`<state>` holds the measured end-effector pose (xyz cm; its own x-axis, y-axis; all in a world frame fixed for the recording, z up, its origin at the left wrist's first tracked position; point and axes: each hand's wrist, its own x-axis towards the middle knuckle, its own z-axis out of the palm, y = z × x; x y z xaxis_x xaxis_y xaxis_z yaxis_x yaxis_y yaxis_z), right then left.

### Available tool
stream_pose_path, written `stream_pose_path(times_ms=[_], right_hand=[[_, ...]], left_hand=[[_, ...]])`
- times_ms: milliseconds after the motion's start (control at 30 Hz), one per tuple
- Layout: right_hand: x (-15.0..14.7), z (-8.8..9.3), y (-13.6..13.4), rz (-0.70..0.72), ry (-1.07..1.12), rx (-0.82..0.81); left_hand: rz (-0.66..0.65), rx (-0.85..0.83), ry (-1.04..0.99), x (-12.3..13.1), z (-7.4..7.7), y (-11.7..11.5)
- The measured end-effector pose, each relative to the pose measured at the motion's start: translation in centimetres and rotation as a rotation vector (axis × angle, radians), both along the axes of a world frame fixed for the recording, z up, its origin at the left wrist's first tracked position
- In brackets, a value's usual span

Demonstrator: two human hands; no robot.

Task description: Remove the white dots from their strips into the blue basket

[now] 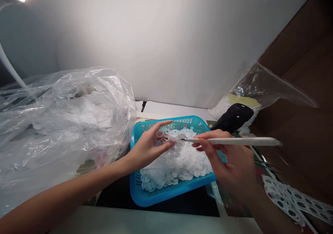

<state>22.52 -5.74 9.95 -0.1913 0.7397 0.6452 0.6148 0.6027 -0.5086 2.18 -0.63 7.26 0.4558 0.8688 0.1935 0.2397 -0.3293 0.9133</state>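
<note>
My left hand [147, 145] pinches a thin white sheet punched with round cutouts [163, 134] between thumb and fingers. Below it stands a blue plastic basket [171, 191] with perforated walls, heaped with small white discs [192, 161]. In my right hand [235, 163] is a slim white pen-like tool [244, 141], held nearly level. Its thin dark tip points left and meets the sheet, or comes very close to it, beside my left fingertips. Some discs appear to sit still in the sheet's holes. Both hands are over the basket's middle and right side.
A large clear plastic bag [88, 112] with white pieces lies at left. Leftover strips full of holes [296, 201] lie at lower right. Behind my right hand are a black rounded object [232, 117] and another clear bag [260, 84]. A brown panel [304, 64] borders the right.
</note>
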Motion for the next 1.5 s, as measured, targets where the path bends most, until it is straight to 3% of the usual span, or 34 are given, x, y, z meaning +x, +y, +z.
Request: stream_pose_path(times_ms=[267, 533, 800, 967, 1167, 1300, 1500], right_hand=[[-0.1, -0.1, -0.4, 0.171, 0.315, -0.051], [-0.2, -0.3, 0.2, 0.144, 0.201, -0.114], [-0.2, -0.2, 0.1, 0.116, 0.26, -0.16], [0.1, -0.1, 1.0, 0.064, 0.237, -0.351], [0.5, -0.9, 2.8, 0.172, 0.355, -0.727], [0.2, -1.0, 2.7, 0.288, 0.215, -0.78], [0.0, -1.4, 2.7, 0.209, 0.472, -0.824]], left_hand=[[-0.017, -0.073, -0.068, 0.0, 0.3, 0.1], [-0.06, 0.062, 0.075, -0.1, 0.2, 0.1], [-0.08, 0.013, 0.029, -0.2, 0.1, 0.4], [-0.139, -0.041, 0.074, -0.2, -0.1, 0.6], [-0.162, -0.012, -0.153, -0.4, 0.3, 0.3], [-0.187, -0.027, -0.175, -0.4, 0.4, 0.1], [-0.253, -0.079, -0.22, 0.0, 0.5, -0.4]])
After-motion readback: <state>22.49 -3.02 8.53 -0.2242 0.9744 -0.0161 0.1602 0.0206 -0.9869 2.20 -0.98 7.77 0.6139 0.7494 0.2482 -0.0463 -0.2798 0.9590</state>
